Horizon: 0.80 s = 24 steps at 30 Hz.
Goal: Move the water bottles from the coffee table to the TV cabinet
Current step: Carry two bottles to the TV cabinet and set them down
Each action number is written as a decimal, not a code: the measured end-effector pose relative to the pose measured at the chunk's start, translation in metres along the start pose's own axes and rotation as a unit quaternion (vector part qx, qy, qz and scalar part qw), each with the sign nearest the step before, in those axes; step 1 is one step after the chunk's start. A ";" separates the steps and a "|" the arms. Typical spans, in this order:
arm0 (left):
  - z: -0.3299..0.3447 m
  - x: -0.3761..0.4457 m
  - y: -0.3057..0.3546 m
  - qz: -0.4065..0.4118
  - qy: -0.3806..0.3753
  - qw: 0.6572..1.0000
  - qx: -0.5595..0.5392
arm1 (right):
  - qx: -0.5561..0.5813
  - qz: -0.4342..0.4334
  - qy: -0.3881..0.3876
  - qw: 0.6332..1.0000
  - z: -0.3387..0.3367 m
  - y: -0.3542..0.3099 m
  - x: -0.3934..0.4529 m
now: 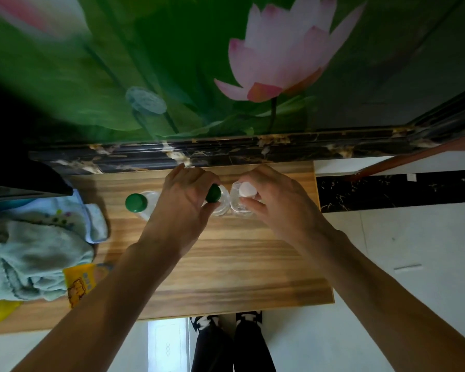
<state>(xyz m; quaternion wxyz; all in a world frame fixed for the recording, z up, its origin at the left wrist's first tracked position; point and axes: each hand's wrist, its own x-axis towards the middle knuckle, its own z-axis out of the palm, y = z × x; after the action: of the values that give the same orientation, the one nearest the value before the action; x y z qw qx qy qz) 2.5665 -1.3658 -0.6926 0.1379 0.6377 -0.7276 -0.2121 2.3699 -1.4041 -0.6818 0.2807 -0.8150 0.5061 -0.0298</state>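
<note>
At the left edge of the frame a heap of pale towels [35, 253] lies on the wooden desk [226, 269], with a yellow packet [82, 284] tucked against its lower right side. Just right of the towels, left of centre, a clear water bottle with a green cap [136, 202] stands upright on the desk, free of either hand but close beside the left wrist.

In the middle of the frame the left hand [184, 200] reaches in from the lower left, its fingers and thumb pinched around the green cap of a second bottle [213, 194]; the clear body of that bottle shows just under the fingertips. Touching or nearly touching it on the right stands a third bottle with a white cap [247, 189]. The right hand [277, 200] comes in from the lower right and curls over it, thumb and fingers closed on the cap and neck.

Behind the desk, across the upper frame, runs a dark marble ledge [253, 153] beneath a lotus mural [277, 55].
</note>
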 end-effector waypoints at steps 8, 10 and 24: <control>0.000 0.009 0.003 -0.020 -0.008 1.000 -0.008 | -0.004 0.010 0.007 1.000 0.001 0.001 -0.002; 0.001 0.008 0.003 -0.019 -0.012 1.000 -0.008 | -0.008 0.012 0.009 1.000 0.001 0.001 -0.004; -0.001 0.000 0.010 -0.006 -0.028 0.999 0.036 | -0.060 0.015 0.001 0.998 -0.003 -0.004 -0.022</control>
<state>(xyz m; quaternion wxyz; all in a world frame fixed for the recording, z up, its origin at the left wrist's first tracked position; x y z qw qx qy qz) 2.5580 -1.3652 -0.6872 0.0925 0.6405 -0.7345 -0.2043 2.3612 -1.3861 -0.6722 0.2308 -0.8228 0.5194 0.0039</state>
